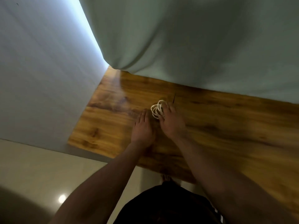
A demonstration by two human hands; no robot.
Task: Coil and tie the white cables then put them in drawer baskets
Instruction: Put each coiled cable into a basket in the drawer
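Observation:
A white cable (156,109) is wound into several loops and stands up from the wooden table (218,120). My right hand (171,122) grips the coil on its right side, fingers closed around the loops. My left hand (143,129) rests flat on the wood just left of the coil, fingers stretched forward and holding nothing. The frame is blurred, so the cable's ends and any tie cannot be made out. No drawer basket is in view.
A pale green curtain (194,38) hangs over the table's far edge. A grey wall (40,70) borders the table's left end. Beige floor tiles (40,167) lie below the near edge, beside my dark clothing.

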